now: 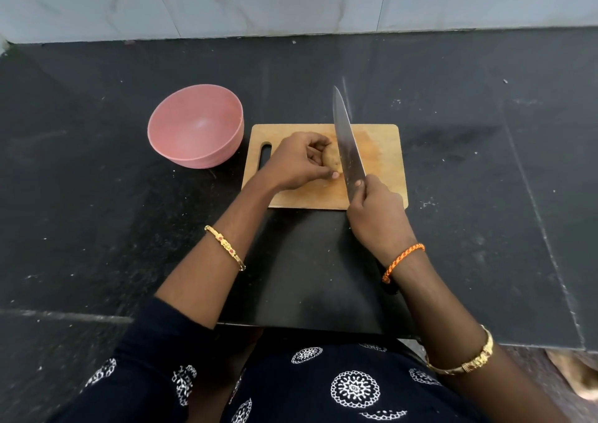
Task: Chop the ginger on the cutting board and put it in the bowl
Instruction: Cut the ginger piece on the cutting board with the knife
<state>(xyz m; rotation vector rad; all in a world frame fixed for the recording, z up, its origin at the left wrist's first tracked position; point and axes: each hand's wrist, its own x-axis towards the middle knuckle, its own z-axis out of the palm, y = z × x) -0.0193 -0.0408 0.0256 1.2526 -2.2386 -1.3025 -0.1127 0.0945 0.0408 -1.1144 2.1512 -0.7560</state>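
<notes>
Ginger (332,163) sits mid-board on the cutting board (382,150), pinned by the left hand (299,163) with curled fingers. Right hand (375,209) grips the knife (348,144), blade just right of it. Chopping looks barely begun; next, press down clear of fingertips. Bowl (195,126) waits left, empty.

I see a dark navy garment (323,387) with white medallion prints; above it, gold bangles (225,247) on both forearms, and seemingly an orange braided thread (403,262).
</notes>
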